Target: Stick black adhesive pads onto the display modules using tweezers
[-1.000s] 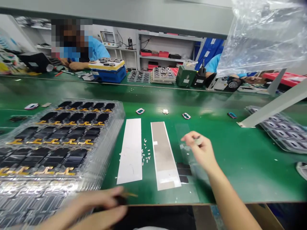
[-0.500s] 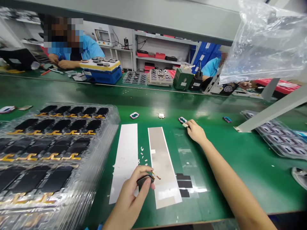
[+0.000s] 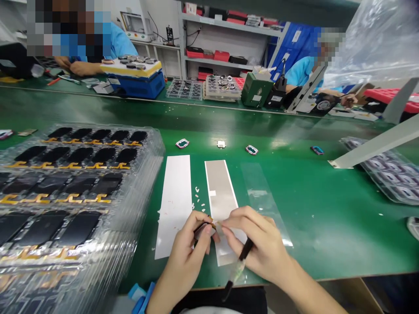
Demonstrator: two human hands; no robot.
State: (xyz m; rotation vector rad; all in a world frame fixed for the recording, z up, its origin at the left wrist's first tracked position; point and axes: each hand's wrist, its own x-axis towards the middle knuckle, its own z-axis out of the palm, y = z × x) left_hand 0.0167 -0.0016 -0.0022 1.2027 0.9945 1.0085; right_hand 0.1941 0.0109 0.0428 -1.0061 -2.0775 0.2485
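Observation:
My left hand point(image 3: 185, 253) grips a black display panel point(image 3: 202, 230) above the white sheet point(image 3: 173, 205), with a thin gold flex cable point(image 3: 214, 224) at its end. My right hand point(image 3: 258, 242) meets it there, fingertips at the cable, and holds a clear film piece with black tabs point(image 3: 238, 267) that hangs down past the palm. Both hands partly cover the grey foil sheet point(image 3: 218, 183). A pale clear film strip point(image 3: 258, 187) lies right of that sheet. Small white scraps point(image 3: 197, 200) lie between the sheets.
A stack of clear trays with black panels point(image 3: 81, 183) fills the left of the green bench. Several small parts point(image 3: 221, 144) lie in a row beyond the sheets. More trays point(image 3: 386, 170) sit at right under a grey bar point(image 3: 376, 144). Co-workers sit across the bench.
My right hand has come back from the far parts to join my left over the sheets. The black tabs have left the table and are now in my right hand.

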